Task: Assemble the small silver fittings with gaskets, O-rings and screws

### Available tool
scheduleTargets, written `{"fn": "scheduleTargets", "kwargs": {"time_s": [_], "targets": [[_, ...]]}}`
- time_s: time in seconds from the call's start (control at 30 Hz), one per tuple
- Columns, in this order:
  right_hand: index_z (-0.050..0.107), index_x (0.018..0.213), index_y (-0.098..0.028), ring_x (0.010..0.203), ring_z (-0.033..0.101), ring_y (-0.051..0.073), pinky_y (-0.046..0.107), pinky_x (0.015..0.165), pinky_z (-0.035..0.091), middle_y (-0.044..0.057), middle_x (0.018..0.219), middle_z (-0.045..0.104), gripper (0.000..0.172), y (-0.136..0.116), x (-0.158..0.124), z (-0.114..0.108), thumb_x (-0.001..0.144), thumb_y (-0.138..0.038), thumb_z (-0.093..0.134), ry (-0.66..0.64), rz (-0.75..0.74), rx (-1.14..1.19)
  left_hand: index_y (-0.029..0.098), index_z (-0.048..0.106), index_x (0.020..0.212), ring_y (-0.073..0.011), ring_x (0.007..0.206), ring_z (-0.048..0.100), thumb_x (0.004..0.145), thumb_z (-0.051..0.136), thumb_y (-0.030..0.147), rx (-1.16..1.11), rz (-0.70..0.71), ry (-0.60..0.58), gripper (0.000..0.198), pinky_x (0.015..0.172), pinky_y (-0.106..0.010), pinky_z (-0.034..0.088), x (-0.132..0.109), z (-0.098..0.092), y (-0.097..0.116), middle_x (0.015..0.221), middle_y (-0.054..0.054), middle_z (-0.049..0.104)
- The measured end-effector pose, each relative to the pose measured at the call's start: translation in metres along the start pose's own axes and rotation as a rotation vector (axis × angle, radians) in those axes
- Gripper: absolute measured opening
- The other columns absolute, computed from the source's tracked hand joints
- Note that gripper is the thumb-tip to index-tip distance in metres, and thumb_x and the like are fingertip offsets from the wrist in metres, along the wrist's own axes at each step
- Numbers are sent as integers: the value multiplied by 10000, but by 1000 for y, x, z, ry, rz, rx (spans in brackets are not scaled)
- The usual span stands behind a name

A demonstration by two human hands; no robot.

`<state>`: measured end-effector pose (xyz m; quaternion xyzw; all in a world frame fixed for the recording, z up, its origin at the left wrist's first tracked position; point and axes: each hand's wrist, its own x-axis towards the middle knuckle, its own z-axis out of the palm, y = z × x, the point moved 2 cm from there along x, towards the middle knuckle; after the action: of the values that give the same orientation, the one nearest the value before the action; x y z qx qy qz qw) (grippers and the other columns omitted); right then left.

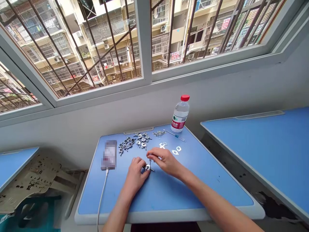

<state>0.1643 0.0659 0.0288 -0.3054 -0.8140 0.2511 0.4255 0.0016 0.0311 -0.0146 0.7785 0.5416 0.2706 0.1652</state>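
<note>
The left hand (137,170) grips a part (147,167), seemingly to steady it beneath the thin shaft (150,163) the right hand (166,160) pinches.

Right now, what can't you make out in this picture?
All in the head view:
Metal part at the left hand: partly covered by that hand.
Thin shaft below the right hand: upper end hidden by the fingers.
Phone: screen blurred into blocks.
White cable: lower end cut off by the bottom edge.
Pile of tiny pieces: too small to count.
</note>
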Motion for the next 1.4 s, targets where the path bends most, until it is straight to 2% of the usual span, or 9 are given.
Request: {"fn": "scheduleTargets", "kwargs": {"time_s": [0.13, 0.37, 0.5, 0.57, 0.8, 1.4], "targets": [[634, 774, -198, 596, 549, 146, 265, 580, 437, 19, 648, 603, 297, -5, 0, 5, 987, -285, 446, 62, -18, -59, 222, 519, 719, -219, 849, 517, 807, 586, 121, -4, -2, -1, 149, 740, -325, 425, 0, 0, 2, 832, -25, 577], [652, 800, -201, 601, 573, 154, 272, 579, 461, 27, 655, 628, 274, -6, -2, 12, 979, -293, 467, 129, -44, -85, 217, 521, 733, -210, 858, 516, 814, 597, 112, -12, -2, 15, 153, 752, -318, 426, -2, 1, 0, 855, -22, 581], [653, 876, -195, 622, 626, 154, 271, 606, 509, 32, 700, 667, 220, -4, -3, 9, 970, -271, 469, 172, -4, 38, 213, 532, 753, -197, 858, 521, 803, 609, 97, -32, -4, 16, 148, 758, -304, 432, -2, 1, 0, 865, -15, 582], [649, 887, -194, 621, 636, 150, 268, 615, 520, 26, 707, 671, 215, -3, -3, 9, 969, -264, 464, 149, 15, 91, 215, 545, 774, -196, 874, 524, 797, 616, 92, -44, -4, 7, 145, 764, -299, 436, -2, 0, 0, 876, -11, 583], [638, 859, -199, 644, 612, 148, 261, 610, 495, 32, 726, 668, 242, -2, -1, 12, 977, -270, 438, 45, -33, 18, 216, 562, 776, -204, 887, 521, 792, 635, 103, -70, -15, -14, 135, 777, -313, 436, -1, 2, -4, 886, -12, 584], [612, 864, -206, 641, 583, 151, 265, 611, 481, 33, 725, 647, 227, -4, 0, 11, 983, -259, 425, 3, -68, 15, 223, 586, 818, -207, 900, 530, 812, 628, 129, -77, -15, -29, 103, 781, -326, 443, -1, 3, -5, 904, -21, 584]]}}
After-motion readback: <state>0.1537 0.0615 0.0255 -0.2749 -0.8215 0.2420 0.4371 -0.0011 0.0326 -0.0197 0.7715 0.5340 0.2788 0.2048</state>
